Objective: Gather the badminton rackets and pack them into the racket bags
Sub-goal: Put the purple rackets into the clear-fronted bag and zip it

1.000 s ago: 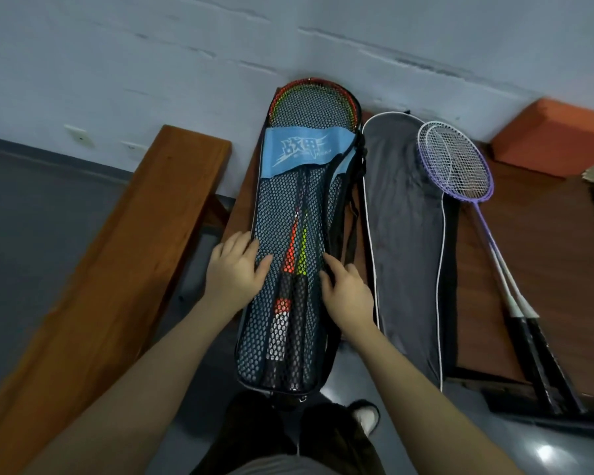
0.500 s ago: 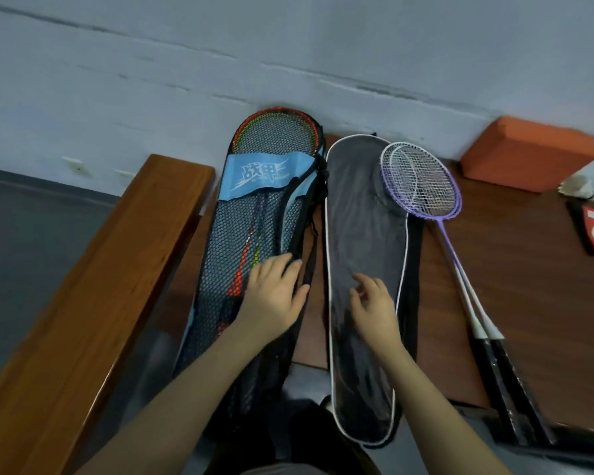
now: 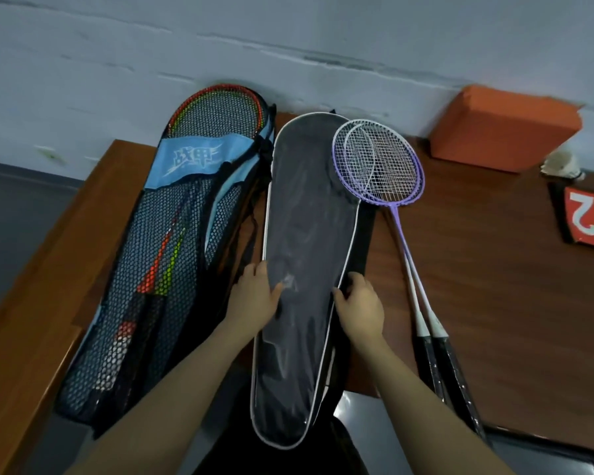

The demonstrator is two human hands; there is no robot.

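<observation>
A black racket bag (image 3: pixel 306 234) with white piping lies lengthwise on the wooden table (image 3: pixel 494 303), its lower end hanging past the edge. My left hand (image 3: pixel 254 298) grips its left rim and my right hand (image 3: pixel 360 303) grips its right rim. Two purple rackets (image 3: pixel 381 166) lie stacked to its right, heads overlapping the bag's top, black handles pointing toward me. On the left, a blue-and-black mesh bag (image 3: pixel 172 255) holds red and yellow-green rackets.
A wooden bench (image 3: pixel 48 269) runs along the left under the mesh bag. An orange block (image 3: pixel 501 128) sits against the wall at the back right, with a shuttlecock (image 3: pixel 561 164) and a red-and-white numbered card (image 3: pixel 587 217) near it.
Both hands left the mesh bag and moved right onto the black bag, first the right, then the left. The view shifted right with them.
</observation>
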